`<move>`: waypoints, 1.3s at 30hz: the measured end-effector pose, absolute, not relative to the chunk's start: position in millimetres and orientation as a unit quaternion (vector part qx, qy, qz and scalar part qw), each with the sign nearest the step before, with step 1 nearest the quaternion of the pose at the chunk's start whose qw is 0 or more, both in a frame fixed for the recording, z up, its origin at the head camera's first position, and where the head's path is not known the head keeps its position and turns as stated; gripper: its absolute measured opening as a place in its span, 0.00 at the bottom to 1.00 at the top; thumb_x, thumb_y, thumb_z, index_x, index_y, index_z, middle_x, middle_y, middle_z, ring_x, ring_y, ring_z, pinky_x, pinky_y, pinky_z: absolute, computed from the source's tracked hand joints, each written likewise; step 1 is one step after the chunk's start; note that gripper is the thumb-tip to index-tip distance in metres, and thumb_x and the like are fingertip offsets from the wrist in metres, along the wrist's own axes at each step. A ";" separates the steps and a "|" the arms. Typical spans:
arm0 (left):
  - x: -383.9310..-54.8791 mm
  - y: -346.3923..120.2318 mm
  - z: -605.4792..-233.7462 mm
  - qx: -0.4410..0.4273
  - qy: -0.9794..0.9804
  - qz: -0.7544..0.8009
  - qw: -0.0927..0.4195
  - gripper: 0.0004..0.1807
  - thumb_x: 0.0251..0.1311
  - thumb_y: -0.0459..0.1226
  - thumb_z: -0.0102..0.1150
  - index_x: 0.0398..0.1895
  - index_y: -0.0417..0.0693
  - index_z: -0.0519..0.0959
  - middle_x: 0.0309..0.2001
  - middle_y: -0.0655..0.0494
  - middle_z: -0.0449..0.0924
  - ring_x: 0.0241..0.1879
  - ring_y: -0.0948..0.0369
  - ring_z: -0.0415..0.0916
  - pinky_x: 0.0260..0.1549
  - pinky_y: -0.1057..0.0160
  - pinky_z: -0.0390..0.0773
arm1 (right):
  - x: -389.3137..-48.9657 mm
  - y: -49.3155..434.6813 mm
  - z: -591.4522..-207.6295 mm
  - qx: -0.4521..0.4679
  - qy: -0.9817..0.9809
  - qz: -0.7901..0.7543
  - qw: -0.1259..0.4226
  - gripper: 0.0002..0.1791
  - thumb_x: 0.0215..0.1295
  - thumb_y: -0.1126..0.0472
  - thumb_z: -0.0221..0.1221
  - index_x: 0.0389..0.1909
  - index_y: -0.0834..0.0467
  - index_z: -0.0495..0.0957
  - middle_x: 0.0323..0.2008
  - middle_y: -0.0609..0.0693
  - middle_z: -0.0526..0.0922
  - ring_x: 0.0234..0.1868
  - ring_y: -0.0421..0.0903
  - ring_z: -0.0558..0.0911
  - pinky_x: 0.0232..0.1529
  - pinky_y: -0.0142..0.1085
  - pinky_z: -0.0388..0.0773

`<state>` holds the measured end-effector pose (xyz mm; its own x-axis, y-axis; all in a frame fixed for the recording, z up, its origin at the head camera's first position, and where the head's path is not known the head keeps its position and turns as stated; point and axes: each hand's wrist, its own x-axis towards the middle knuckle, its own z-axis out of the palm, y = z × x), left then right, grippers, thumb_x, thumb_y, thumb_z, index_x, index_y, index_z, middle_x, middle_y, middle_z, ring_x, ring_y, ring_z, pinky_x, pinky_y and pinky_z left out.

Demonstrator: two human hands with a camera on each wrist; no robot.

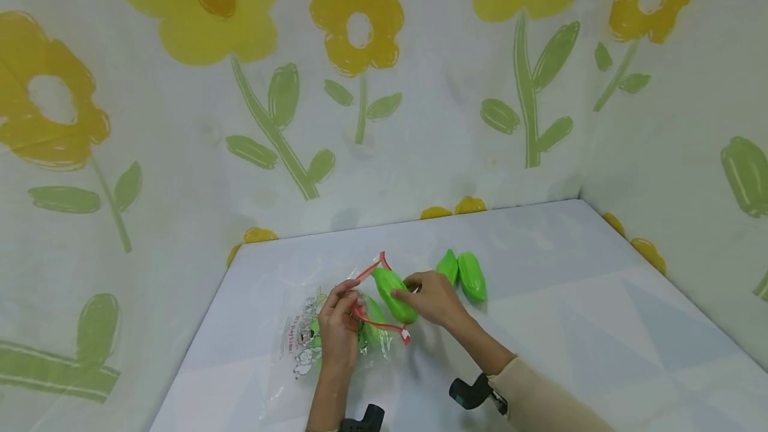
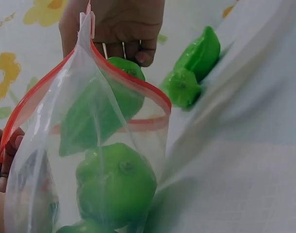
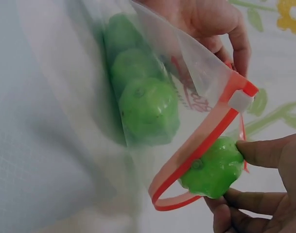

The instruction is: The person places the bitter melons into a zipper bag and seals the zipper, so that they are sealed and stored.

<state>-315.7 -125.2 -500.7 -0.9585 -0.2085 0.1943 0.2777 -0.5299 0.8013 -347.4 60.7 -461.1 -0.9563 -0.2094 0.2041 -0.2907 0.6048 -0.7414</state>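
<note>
A clear zip bag (image 1: pixel 304 347) with a red-edged mouth and printed cartoon figures lies tilted on the table. My left hand (image 1: pixel 342 325) grips the bag's rim, and the mouth stands open. My right hand (image 1: pixel 438 297) pinches a bright green, ridged toy fruit (image 1: pixel 391 295) with a pointed end between thumb and fingers. In the right wrist view this fruit (image 3: pixel 213 170) sits partly inside the red rim, its stem end outward. Several similar green fruits (image 3: pixel 150 109) show through the bag's film, lower down. A white slider (image 3: pixel 241 100) sits on the red zip strip.
Two more green fruits, one (image 1: pixel 472 277) and another (image 1: pixel 447 267) partly behind my right hand, lie on the pale table (image 1: pixel 540 325). Flower-printed walls (image 1: pixel 420 119) stand along the table's back and right edges. Black wrist mounts (image 1: pixel 471 393) are on both forearms.
</note>
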 end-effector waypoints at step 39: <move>-316.5 -124.0 -501.5 -0.028 -0.470 -0.871 0.140 0.15 0.72 0.29 0.49 0.55 0.26 0.72 0.34 0.52 0.73 0.31 0.62 0.72 0.29 0.71 0.77 | -349.4 49.4 -469.9 0.076 -0.867 0.492 -0.021 0.22 0.62 0.44 0.67 0.44 0.59 0.86 0.42 0.51 0.85 0.46 0.50 0.81 0.40 0.44 0.81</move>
